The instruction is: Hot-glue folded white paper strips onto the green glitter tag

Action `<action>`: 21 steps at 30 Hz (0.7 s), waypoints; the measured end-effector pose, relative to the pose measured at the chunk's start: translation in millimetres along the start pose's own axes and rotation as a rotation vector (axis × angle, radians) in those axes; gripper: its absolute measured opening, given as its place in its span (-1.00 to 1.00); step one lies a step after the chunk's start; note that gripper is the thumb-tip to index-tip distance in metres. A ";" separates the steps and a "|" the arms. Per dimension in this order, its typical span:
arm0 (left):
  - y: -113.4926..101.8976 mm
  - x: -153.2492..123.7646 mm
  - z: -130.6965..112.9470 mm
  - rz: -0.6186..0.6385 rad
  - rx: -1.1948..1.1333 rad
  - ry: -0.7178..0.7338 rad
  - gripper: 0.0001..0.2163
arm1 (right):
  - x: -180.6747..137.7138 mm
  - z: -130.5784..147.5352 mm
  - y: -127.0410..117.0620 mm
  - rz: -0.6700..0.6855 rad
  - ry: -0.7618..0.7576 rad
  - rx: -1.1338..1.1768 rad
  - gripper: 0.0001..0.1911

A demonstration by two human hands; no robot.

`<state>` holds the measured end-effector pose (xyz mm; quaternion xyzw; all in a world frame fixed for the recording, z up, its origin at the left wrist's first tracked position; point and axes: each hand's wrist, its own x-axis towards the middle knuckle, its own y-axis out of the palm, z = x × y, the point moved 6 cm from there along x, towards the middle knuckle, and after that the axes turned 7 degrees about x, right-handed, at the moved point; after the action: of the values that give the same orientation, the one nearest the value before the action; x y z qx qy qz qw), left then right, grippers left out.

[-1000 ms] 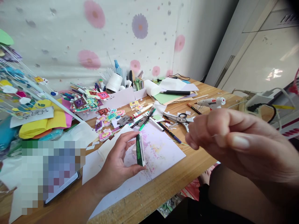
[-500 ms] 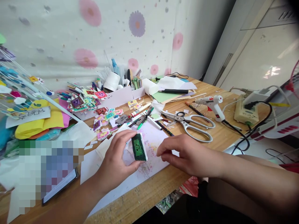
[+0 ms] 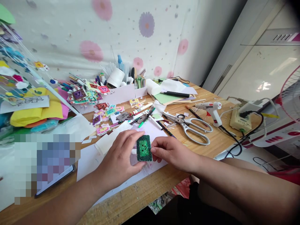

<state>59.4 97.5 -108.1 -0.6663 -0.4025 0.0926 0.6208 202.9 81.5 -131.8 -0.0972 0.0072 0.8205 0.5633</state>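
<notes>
A small dark green rectangular paper piece (image 3: 144,148) with a lighter green middle and a drawn smiley face is held over the white paper sheet (image 3: 91,170). My left hand (image 3: 122,156) grips its upper and lower edges between fingers and thumb. At its right edge, my right hand (image 3: 165,151) pinches it, thumb in front and fingers curled behind. A bit of white shows behind the piece on its left side. Just beyond the hands lie a green marker (image 3: 143,121) and silver-handled scissors (image 3: 191,126).
Colourful small face cards (image 3: 100,117) are scattered behind the left hand. A white glue gun (image 3: 212,109) and a power strip (image 3: 238,117) with cables stand at the right. A phone (image 3: 55,181), partly blurred out, lies at the left. A white cup (image 3: 115,77) leans at the back.
My right hand has moved left and taken hold of the green piece's right edge. The piece has turned so its face points more toward me, and the view has shifted slightly.
</notes>
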 end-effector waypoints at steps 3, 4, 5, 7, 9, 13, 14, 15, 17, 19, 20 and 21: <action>0.7 -0.1 -0.3 0.011 -0.003 0.002 -0.30 | -1.2 0.2 0.5 -0.013 0.000 0.033 -0.85; 0.4 -0.2 -0.6 0.006 -0.002 0.004 -0.29 | -1.9 -0.1 0.8 -0.015 -0.001 0.039 -0.85; -0.2 -0.5 -1.1 -0.004 -0.001 0.009 -0.29 | -2.6 -0.6 1.3 -0.016 -0.002 0.044 -0.85; -1.6 -1.1 -2.5 -0.022 0.001 0.019 -0.31 | -3.8 -1.9 2.8 -0.016 -0.006 0.057 -0.84; -1.9 -1.5 -3.4 -0.020 0.000 0.027 -0.34 | -4.7 -3.1 4.9 -0.009 -0.012 0.072 -0.83; 0.6 -0.9 0.7 0.013 -0.026 0.008 -0.39 | -5.9 -1.1 -0.3 -0.045 -0.061 -0.098 -0.86; 1.3 -0.4 3.4 0.016 -0.030 -0.008 -0.39 | -6.5 1.5 -6.1 -0.085 -0.093 -0.205 -0.90; 2.1 0.3 6.6 0.018 -0.028 -0.027 -0.40 | -7.5 4.9 -13.6 -0.133 -0.130 -0.316 -0.93; 3.4 2.1 14.1 0.014 -0.012 -0.071 -0.40 | -10.4 11.0 -33.1 -0.234 -0.178 -0.493 -0.91; 4.0 4.0 22.2 0.003 0.013 -0.120 -0.41 | -13.8 13.0 -57.6 -0.338 -0.153 -0.581 -0.90; 4.1 4.8 25.9 -0.004 0.026 -0.142 -0.42 | -15.8 12.8 -70.4 -0.389 -0.120 -0.609 -0.88; 4.3 5.6 29.0 -0.010 0.037 -0.161 -0.43 | -17.8 12.5 -82.3 -0.436 -0.090 -0.634 -0.84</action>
<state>46.8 123.4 -116.0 -0.6430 -0.4526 0.1504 0.5992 283.3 96.6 -108.5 -0.2297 -0.2925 0.6465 0.6661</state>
